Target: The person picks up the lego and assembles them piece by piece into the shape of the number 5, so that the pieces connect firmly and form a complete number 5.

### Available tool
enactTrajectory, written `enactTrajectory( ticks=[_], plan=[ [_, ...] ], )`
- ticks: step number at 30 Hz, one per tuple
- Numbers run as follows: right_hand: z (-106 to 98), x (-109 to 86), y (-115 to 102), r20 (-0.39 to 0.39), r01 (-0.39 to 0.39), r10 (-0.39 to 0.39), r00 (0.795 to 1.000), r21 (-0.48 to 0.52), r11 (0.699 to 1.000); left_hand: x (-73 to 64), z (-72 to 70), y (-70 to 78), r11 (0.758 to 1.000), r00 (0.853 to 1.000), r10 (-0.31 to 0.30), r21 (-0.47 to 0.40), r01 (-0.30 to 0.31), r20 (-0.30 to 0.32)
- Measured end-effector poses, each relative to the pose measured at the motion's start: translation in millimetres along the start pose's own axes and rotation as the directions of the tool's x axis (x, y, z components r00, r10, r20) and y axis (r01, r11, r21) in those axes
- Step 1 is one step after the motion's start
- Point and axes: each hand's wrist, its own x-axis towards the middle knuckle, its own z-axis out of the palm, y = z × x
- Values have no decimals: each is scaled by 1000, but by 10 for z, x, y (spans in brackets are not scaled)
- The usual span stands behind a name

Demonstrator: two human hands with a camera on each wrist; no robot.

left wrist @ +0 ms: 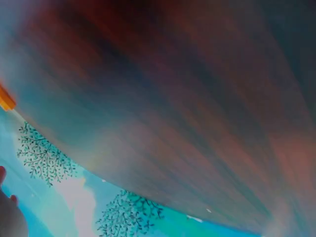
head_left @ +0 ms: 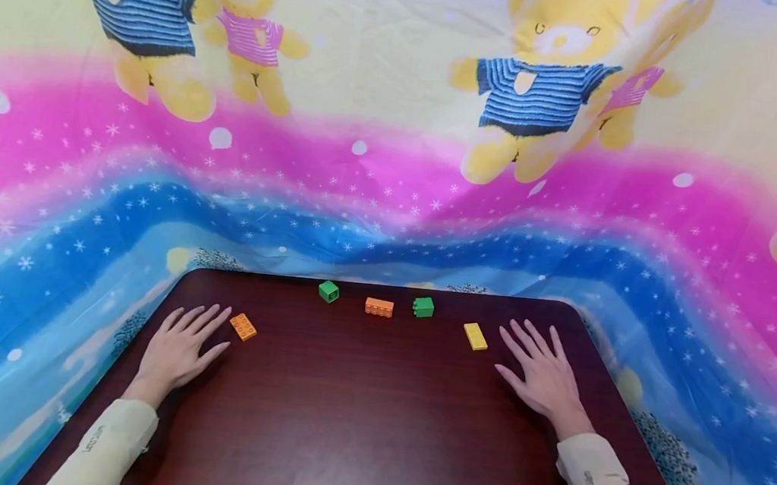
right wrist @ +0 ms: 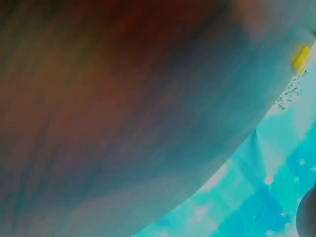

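Observation:
My left hand (head_left: 178, 348) lies palm down with its fingers spread at the left side of the table, nearest to an orange building brick (head_left: 242, 327). On the right side, my right hand (head_left: 541, 372) also rests with spread fingers, beside a flat yellow brick (head_left: 475, 337). Between them, along the far edge, are a green brick (head_left: 328, 292), another orange brick (head_left: 379, 307) and a second green brick (head_left: 423, 307). Neither hand holds anything. An orange brick (left wrist: 6, 100) shows at the edge of the left wrist view, and the yellow brick (right wrist: 301, 60) in the right wrist view.
The dark brown table (head_left: 368, 408) has rounded far corners. Behind and around it hangs a cloth (head_left: 360, 164) printed with bears and snowflakes. Both wrist views show mostly blurred, glossy tabletop.

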Motion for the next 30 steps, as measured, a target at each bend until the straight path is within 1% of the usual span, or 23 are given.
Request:
enactTrajectory(
  ticks=[3, 6, 8, 11, 13, 16, 20, 23, 27, 30],
  plan=[
    [-5, 79, -52, 2, -1, 1, 1000, 11, 1000, 29, -19, 45, 998, 999, -34, -51, 34, 7],
    [-2, 188, -112, 6, -12, 12, 1000, 24, 1000, 56, -42, 96, 991, 997, -74, -109, 78, 35],
    [-6, 274, -159, 11, -21, 20, 1000, 39, 999, 79, -55, 128, 980, 992, -106, -160, 115, 65],
    [-21, 409, -243, 40, -46, 43, 998, 73, 996, 128, -58, 161, 955, 981, -156, -236, 180, 116],
    [-37, 499, -299, 70, -68, 61, 996, 96, 993, 170, -52, 183, 932, 974, -176, -293, 212, 144],
    [-53, 634, -381, 123, -118, 101, 987, 147, 982, 232, -31, 208, 890, 965, -191, -383, 248, 181],
    [-28, 821, -478, 176, -196, 157, 972, 234, 952, 309, -5, 223, 811, 949, -207, -500, 302, 238],
    [22, 949, -540, 199, -243, 189, 962, 295, 924, 365, 3, 227, 754, 928, -220, -552, 356, 299],
    [123, 1111, -614, 225, -274, 203, 953, 358, 893, 425, 27, 209, 700, 901, -231, -579, 417, 368],
    [198, 1217, -660, 260, -296, 203, 944, 398, 868, 455, 60, 183, 679, 894, -225, -596, 430, 388]
  ],
)
